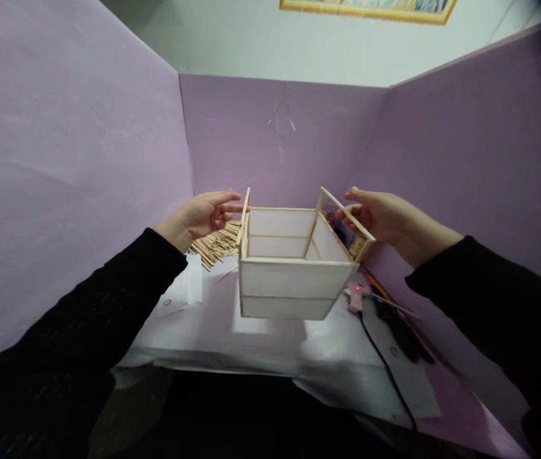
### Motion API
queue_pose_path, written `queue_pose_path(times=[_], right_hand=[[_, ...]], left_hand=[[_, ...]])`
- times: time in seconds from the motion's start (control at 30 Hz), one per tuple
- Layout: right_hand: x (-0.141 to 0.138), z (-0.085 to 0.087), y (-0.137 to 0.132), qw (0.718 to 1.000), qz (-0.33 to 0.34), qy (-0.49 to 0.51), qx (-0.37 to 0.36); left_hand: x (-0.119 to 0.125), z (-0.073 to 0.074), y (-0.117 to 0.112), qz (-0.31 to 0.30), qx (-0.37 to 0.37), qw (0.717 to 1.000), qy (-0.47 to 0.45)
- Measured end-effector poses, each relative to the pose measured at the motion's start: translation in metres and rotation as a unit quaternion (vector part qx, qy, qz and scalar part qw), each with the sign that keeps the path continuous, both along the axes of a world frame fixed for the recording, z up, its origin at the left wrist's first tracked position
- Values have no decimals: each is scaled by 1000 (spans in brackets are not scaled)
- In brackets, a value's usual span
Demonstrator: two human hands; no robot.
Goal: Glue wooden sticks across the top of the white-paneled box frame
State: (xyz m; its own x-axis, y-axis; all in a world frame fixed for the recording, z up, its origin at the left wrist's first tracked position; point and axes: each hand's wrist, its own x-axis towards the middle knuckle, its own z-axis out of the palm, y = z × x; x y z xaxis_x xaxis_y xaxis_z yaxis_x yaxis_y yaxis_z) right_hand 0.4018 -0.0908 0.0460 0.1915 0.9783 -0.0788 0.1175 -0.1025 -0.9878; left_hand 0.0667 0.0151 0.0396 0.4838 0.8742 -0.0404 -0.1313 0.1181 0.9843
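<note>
A box (294, 280) with a thin wooden stick frame and white paper-like panels is in front of me, open at the top, and it looks raised above the table. Stick loops stand up like handles on its left and right sides. My left hand (208, 215) is at the left loop, with fingertips reaching through it and the thumb along its outer side. At the right loop, my right hand (376, 217) has its fingers curled behind the slanted stick. The grip of the right fingertips is partly hidden by that stick. Both hands appear to support the box between them.
Many loose wooden sticks (213, 245) lie behind my left hand. A pink hot glue gun (357, 296) with a red light and black cable lies at right, near dark tools (397, 328). White paper (182, 287) lies at left. Purple panels (280, 146) enclose the table.
</note>
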Motion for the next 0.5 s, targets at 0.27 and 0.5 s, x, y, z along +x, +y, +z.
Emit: queue_pose_path(times=[0.27, 0.5], right_hand=[[-13, 4, -11, 998, -3, 58, 36], [-13, 3, -5, 998, -24, 48, 43]], left_hand=[[1, 0, -1, -2, 23, 1000, -3], [2, 4, -9, 13, 18, 1000, 2]])
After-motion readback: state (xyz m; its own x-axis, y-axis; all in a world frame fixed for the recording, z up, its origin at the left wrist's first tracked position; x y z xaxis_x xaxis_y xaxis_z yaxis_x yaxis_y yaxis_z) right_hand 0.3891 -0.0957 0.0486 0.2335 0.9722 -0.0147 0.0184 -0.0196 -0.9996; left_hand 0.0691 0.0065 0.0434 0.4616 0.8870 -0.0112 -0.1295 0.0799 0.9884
